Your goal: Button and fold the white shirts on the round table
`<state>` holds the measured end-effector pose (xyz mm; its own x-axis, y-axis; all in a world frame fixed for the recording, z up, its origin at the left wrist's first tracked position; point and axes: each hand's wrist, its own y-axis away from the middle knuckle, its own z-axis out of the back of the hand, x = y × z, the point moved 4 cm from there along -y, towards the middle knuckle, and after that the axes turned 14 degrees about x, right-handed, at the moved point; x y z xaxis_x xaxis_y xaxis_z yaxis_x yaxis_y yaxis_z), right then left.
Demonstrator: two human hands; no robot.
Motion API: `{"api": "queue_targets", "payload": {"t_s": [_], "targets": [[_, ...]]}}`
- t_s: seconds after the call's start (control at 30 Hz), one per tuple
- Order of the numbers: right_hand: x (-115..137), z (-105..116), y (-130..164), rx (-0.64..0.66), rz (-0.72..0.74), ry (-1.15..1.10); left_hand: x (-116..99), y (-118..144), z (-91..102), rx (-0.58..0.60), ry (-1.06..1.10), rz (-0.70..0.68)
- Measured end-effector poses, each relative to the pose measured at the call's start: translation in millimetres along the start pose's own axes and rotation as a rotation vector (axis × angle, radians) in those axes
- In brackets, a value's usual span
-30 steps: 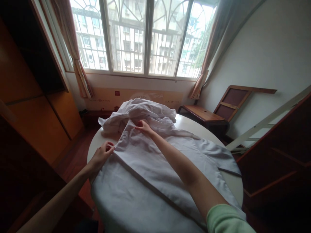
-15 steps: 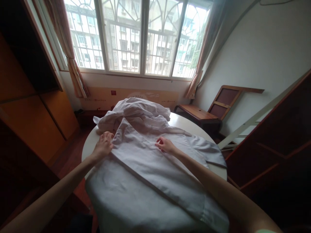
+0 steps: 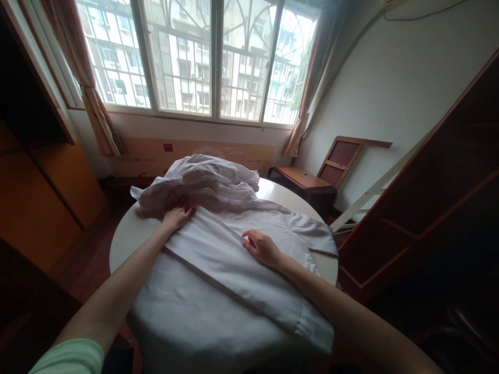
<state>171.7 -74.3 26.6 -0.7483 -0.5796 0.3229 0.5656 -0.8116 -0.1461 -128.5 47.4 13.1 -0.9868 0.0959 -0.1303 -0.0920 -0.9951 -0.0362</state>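
Note:
A white garment [image 3: 218, 259] with sleeves, a shirt or coat, lies spread over a round white table [image 3: 125, 234], one long side panel folded over its body. My left hand [image 3: 178, 215] rests on the far left end of that fold, thumb apart and fingers reaching forward into the shaded cloth, fingertips partly hidden. At the fold's right edge, my right hand [image 3: 263, 246] is curled, with a bit of cloth seemingly pinched between thumb and forefinger. Beyond both hands, the garment's upper part is heaped in loose wrinkles. One sleeve [image 3: 312, 234] stretches right; the lower part drapes over the near edge.
Behind the table, a wooden chair [image 3: 307, 179] stands near the wall beneath the barred window [image 3: 187, 62]. A dark wooden panel [image 3: 413, 218] leans on the right beside a pale ladder-like frame [image 3: 374, 192]. Orange cabinets [image 3: 62, 187] stand at left.
The raised corner of the fold by my left hand now lies down, and that hand has moved forward and inward onto the cloth. The right hand stays by the fold's edge. The view has shifted right.

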Motion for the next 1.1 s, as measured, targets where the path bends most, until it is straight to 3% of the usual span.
{"api": "queue_targets", "payload": {"t_s": [0.17,0.37,0.53,0.73,0.9,1.1], "targets": [[25.9,4.0,2.2,-0.024,0.117,0.12,-1.7,0.5,-1.6,0.052,0.004,0.021],[68.4,-24.9,-8.3,0.217,0.291,0.071,-4.3,1.8,-2.6,-0.002,-0.068,-0.063],[71.2,-34.6,-1.4,0.354,0.275,0.041,-9.4,6.6,0.2,-0.046,-0.082,-0.163],[68.3,-25.4,15.2,0.382,0.286,-0.013,-10.1,6.4,3.4,0.065,-0.063,-0.165],[47.9,-14.1,30.3,0.421,0.301,-0.062,-13.4,16.2,2.4,0.089,-0.097,-0.223],[-24.4,5.0,34.8,0.304,0.078,-0.008,-46.1,43.8,-4.0,0.156,-0.023,-0.321]]}}
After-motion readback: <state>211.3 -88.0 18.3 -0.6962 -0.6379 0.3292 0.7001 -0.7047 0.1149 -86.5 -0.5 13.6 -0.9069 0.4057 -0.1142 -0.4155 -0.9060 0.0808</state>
